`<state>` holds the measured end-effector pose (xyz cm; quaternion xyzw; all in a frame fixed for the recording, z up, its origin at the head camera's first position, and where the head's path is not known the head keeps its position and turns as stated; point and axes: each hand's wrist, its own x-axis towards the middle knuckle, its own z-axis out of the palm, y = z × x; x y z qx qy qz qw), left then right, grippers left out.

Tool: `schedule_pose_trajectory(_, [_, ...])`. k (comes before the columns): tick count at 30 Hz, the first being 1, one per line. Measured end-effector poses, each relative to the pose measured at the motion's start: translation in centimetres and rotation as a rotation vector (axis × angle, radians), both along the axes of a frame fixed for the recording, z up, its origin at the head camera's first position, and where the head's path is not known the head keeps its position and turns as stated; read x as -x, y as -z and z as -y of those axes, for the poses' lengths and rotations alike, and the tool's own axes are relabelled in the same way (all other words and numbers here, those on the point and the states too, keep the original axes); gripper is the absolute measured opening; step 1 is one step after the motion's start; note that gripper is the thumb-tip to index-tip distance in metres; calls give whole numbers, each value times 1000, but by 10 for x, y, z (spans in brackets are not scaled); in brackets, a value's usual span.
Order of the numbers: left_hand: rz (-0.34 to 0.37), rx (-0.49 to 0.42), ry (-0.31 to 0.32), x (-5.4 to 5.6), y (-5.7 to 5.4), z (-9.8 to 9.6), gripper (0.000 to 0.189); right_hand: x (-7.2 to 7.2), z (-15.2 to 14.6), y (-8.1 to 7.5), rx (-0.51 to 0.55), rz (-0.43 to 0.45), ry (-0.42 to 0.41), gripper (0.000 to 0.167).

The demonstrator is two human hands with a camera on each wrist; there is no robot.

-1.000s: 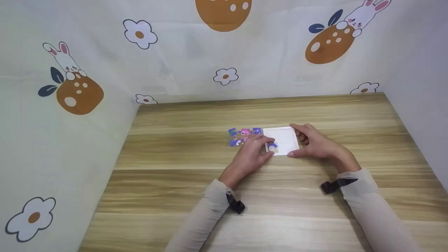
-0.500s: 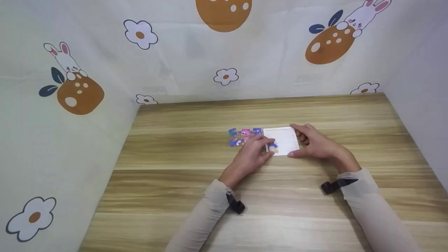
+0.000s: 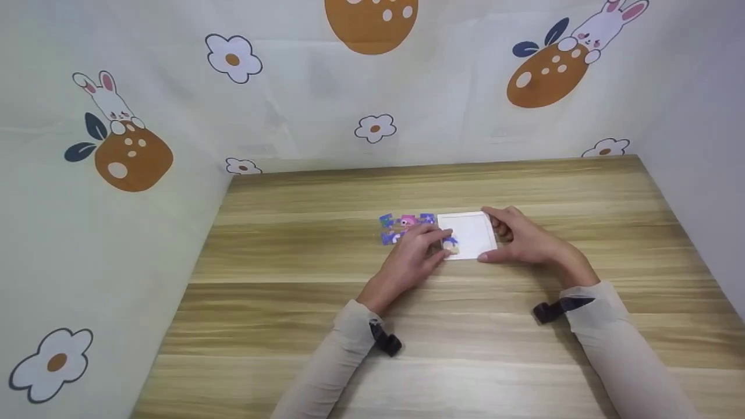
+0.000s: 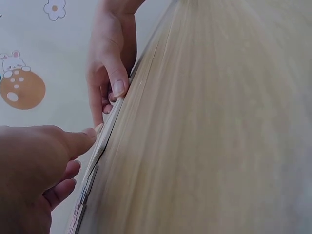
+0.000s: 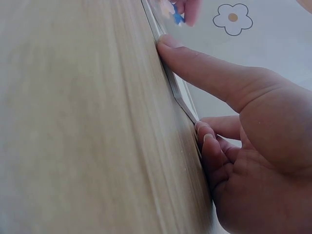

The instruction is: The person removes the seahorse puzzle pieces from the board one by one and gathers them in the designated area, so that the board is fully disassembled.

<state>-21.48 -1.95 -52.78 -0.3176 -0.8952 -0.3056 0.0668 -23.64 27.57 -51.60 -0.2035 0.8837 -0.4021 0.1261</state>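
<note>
A square white puzzle tray [image 3: 471, 233] with a raised rim lies on the wooden table. My right hand [image 3: 527, 237] grips its right side, with the thumb at the near corner and a finger at the far corner. At the tray's left side, my left hand [image 3: 412, 256] pinches a small blue-and-beige puzzle piece [image 3: 451, 244] between thumb and fingers, over the near-left corner. The right wrist view shows this piece blurred, beside the left fingertips. Left of the tray lie several loose blue, pink and purple puzzle pieces [image 3: 386, 220], partly hidden by the left hand.
The wood-grain table [image 3: 262, 326] stretches around the tray. A pale curtain wall [image 3: 302, 87] printed with flowers and rabbits rises behind it and at both sides. Each forearm wears a black wrist camera [image 3: 389, 340] on its sleeve.
My left hand and the pinched puzzle piece have shifted slightly left, toward the tray's left rim. The right hand and tray have hardly moved.
</note>
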Motion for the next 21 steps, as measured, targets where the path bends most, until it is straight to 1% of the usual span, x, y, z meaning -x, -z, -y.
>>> schedule_pose_trajectory(4, [14, -37, -18, 0, -1, 10, 43, 1, 0, 1, -11, 4, 5, 109])
schedule_pose_trajectory(6, [-1, -69, -17, 0, -2, 17, 43, 2, 0, 2, -19, 3, 5, 110])
schedule_pose_trajectory(10, [-58, -155, 11, 2, -3, 29, 40, 3, 1, 1, -21, -2, 4, 111])
schedule_pose_trajectory(12, [-61, -184, 10, 2, -3, 36, 38, 3, 1, 1, -17, -2, 2, 110])
schedule_pose_trajectory(18, [22, -209, -41, 0, -2, 59, 40, 2, 1, 2, -14, 16, 1, 110])
schedule_pose_trajectory(21, [45, -204, -57, 0, -1, 70, 35, 3, 0, 2, -11, 19, 1, 110])
